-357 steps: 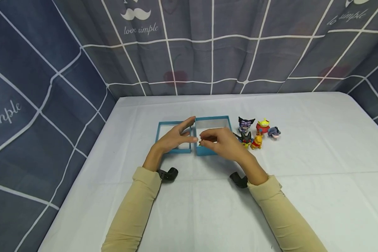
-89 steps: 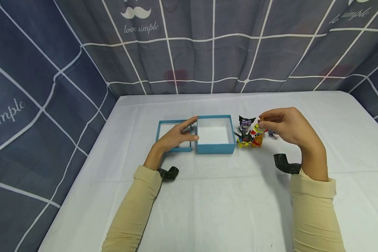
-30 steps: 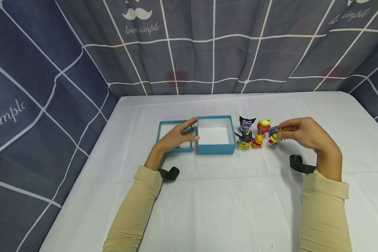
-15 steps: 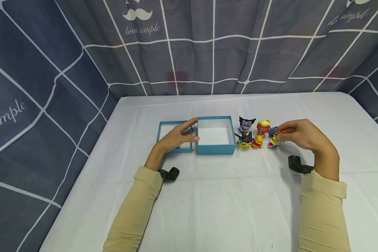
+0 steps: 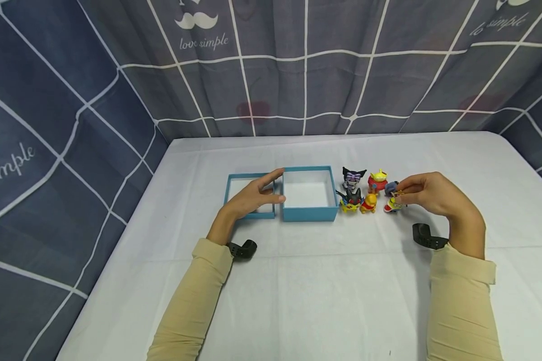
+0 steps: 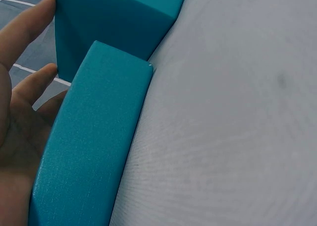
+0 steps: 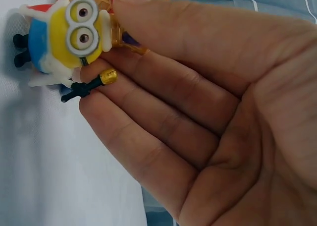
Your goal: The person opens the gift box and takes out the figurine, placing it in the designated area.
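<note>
My right hand [image 5: 438,195] pinches a Minion figurine [image 5: 392,205] by its gold crown, at the table's right side. In the right wrist view the Minion [image 7: 64,32] has grey goggles and a dark staff with a gold tip; its black feet are at or close to the cloth. Just behind it is a grey-blue donkey figurine [image 5: 390,188], partly hidden by the fingers. My left hand [image 5: 248,198] reaches across the blue lid [image 6: 94,137], its extended fingertips touching the left side of the blue box [image 5: 310,214]. No object shows inside the box's white interior.
Left of the Minion stand a yellow bear figurine [image 5: 368,203], a green alien figurine in red [image 5: 377,180], a black-eared purple figurine [image 5: 353,178] and a black-hooded yellow figurine [image 5: 351,199], close to the box. A grid-patterned curtain [image 5: 280,90] hangs behind the white table [image 5: 325,296].
The right hand was in the box earlier, then carried the Minion right over the other figurines and lowered it before the donkey. Over the last second it has barely moved. The left hand stays put.
</note>
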{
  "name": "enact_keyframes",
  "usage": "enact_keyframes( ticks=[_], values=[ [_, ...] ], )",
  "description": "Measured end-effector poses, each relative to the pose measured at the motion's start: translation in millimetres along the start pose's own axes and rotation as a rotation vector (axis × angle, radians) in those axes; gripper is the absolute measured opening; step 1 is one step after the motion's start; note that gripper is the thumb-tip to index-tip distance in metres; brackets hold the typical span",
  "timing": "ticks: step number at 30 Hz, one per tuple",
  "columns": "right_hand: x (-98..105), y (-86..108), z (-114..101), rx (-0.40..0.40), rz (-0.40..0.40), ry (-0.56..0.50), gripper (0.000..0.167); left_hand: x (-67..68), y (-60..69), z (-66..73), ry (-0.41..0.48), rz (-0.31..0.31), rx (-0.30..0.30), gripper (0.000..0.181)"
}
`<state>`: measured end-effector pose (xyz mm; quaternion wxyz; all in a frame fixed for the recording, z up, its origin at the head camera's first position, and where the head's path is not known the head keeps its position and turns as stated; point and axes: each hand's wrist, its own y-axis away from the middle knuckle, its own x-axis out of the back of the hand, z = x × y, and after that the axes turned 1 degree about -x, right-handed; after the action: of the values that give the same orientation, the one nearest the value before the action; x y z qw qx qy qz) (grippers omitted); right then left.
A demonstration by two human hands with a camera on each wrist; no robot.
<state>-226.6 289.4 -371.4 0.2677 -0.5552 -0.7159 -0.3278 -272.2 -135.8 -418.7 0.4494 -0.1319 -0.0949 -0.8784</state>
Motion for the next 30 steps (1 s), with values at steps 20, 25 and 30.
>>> enact_keyframes(
  ticks=[20,25,30],
  values=[
    [0,2.6,-3,0.066,-0.037,0.032,0.028,-1.3,-1.0,1.0,-0.005,-0.001,-0.001,0.078],
    [0,3.6,-5,0.058,-0.045,0.029,0.031,-0.9,-1.5,0.5,-0.001,-0.001,-0.003,0.078],
    [3,6.2,-12,0.075,0.054,0.024,0.041,0.5,-1.4,1.0,0.004,0.0,-0.013,0.076]
  ],
)
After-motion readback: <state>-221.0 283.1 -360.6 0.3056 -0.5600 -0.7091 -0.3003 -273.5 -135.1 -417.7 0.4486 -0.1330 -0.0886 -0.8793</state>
